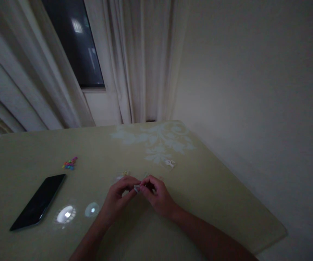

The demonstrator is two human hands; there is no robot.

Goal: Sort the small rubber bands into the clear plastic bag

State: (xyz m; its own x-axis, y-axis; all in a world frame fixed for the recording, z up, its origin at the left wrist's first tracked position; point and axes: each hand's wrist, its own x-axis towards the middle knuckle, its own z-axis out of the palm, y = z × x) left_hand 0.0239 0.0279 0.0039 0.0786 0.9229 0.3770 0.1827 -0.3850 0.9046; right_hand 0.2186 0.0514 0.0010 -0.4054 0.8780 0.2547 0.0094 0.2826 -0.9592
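Both hands meet over the middle of the table (200,203), fingertips nearly touching. Thumb and forefinger of my left hand (120,194) pinch a small whitish piece (137,188), too small to identify. My right hand (156,194) is pinched at the right side of that same piece. Just behind my left hand lies a small clear packet with something yellow (124,173). Another small clear packet with white bits (169,163) rests farther back to the right. Tiny pale and reddish bits show behind my right hand.
At the left lies a black tablet or phone (39,203), with a little pile of colourful pieces (69,164) behind it. Light reflections shine on the tabletop near my left forearm. Curtains (145,61) and a wall stand beyond the table.
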